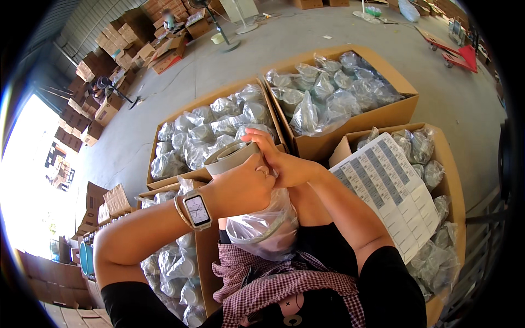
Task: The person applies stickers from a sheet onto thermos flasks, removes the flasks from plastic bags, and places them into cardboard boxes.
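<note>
My left hand (240, 188), with a watch and bracelet at the wrist, grips a pale grey cup-shaped item (232, 157) around its side, held up close in front of me. My right hand (279, 161) reaches over from the right, its fingers on the item's rim and far side. A clear plastic bag (265, 229) with another round grey piece inside hangs below both hands, against my body. How the bag is held is hidden behind my hands.
Open cardboard boxes of bagged grey cups surround me: one ahead (158, 180), one far right (394, 112), one at lower left (205, 251), one at right (454, 180) with a sheet of small labels (391, 188) on it. Stacked cartons (104, 65) and a standing fan (221, 30) lie beyond.
</note>
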